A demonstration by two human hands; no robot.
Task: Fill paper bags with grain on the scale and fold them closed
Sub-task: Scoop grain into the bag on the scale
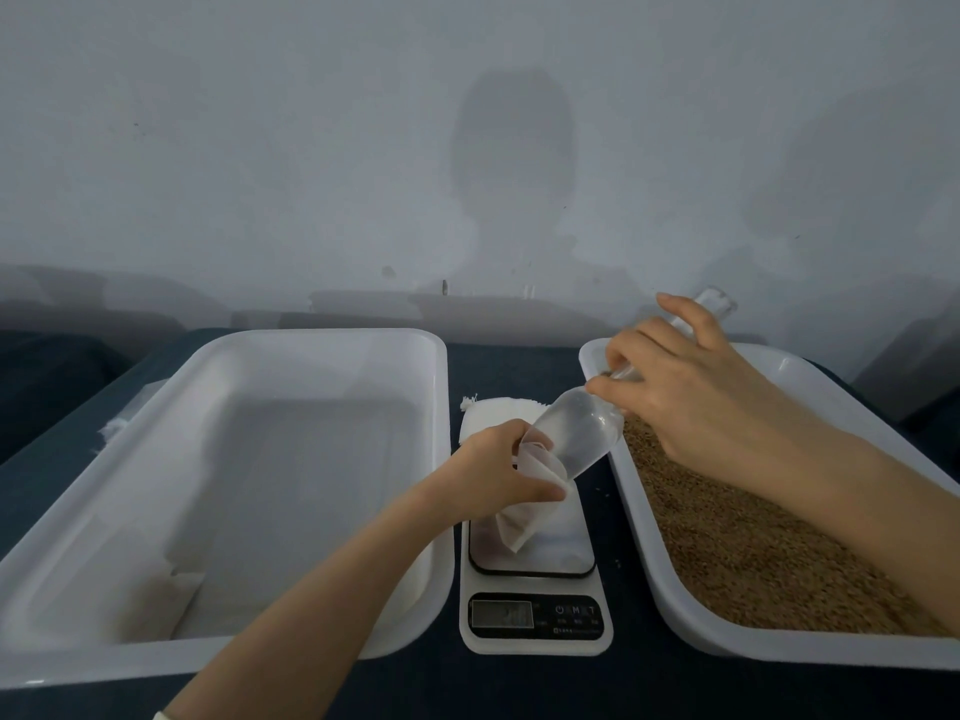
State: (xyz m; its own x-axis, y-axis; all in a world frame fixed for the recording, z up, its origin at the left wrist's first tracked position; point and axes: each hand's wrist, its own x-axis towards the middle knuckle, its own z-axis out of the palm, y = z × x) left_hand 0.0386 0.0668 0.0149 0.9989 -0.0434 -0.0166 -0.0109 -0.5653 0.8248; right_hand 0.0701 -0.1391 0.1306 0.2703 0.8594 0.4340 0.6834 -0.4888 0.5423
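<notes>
Downward view onto a dark blue cloth (519, 366). At 6 o'clock, a white kitchen scale (535, 641), display too blurred to read. Over its platform, a small white paper bag (519, 527), tilted, lower corner touching the platform, mouth turned up toward 1 o'clock. From 7 o'clock, the left hand (498, 470), fingers and thumb curled round the bag's mouth, pinching it open. Tucked into that mouth, the wide end of a clear plastic scoop (571, 433), slanting down from 2 o'clock. From 4 o'clock, the right hand (691, 381), fingers wrapped round the scoop's narrow handle, little finger lifted off, handle tip poking out beyond the hand. Impossible to tell whether any grain inside the scoop. At 3 o'clock, a white tray (649, 563) of brown grain (753, 543), right forearm above it. At 9 o'clock, a larger white tray (332, 337). Just behind the scale at 12 o'clock, a flat stack of white bags (493, 413), partly hidden by the left hand.
</notes>
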